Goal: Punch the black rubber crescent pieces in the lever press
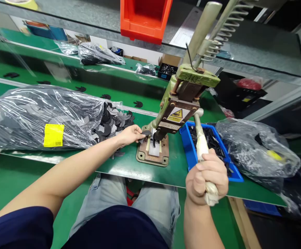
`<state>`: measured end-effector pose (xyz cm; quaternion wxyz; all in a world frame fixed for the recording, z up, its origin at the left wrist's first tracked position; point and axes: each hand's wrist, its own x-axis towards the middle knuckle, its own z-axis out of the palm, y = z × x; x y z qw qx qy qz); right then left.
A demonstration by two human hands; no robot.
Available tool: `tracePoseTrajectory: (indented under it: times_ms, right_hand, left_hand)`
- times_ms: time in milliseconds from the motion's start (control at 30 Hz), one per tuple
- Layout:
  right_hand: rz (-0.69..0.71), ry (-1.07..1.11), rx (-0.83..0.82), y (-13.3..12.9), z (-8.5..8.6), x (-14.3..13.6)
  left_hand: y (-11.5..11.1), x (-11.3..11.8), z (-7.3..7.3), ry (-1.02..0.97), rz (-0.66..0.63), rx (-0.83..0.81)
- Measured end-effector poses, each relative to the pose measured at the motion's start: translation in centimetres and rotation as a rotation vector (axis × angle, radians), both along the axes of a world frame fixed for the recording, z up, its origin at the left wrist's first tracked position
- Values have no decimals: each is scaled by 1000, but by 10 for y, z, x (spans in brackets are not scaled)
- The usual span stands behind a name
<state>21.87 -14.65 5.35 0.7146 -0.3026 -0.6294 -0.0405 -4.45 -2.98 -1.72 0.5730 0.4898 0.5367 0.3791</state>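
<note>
Here, the left hand point(130, 135) pinches a dark flat piece point(147, 132) over the left side of the base plate point(154, 159) of the press point(183, 103), and the right hand point(209, 174) wraps around its taped lever point(202, 144); 1 blue bin point(188, 147) stands to the right.

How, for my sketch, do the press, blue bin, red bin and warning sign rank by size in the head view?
Press
Blue bin, red bin: too close to rank, red cut off
Warning sign

1 orange bin point(146, 29) on grey shelf point(88, 14) | white sheet point(184, 29) right | yellow roll point(28, 4) left
</note>
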Motion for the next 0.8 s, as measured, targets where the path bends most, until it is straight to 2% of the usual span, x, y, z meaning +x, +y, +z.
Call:
tracePoseTrajectory:
  times_ms: [133, 367, 533, 800]
  right_hand:
    - [-15, 1, 22, 0, 2, -1]
    - [-33, 18, 47, 3, 1, -5]
    - [-27, 70, 91, 8, 0, -8]
    - [-65, 88, 148, 15, -4, -7]
  left_hand:
    - [-1, 11, -1, -118, -43, -61]
    - [8, 18, -4, -34, -194, -4]
    - [15, 18, -5, 32, -214, 16]
    - [27, 19, -2, 102, -299, -176]
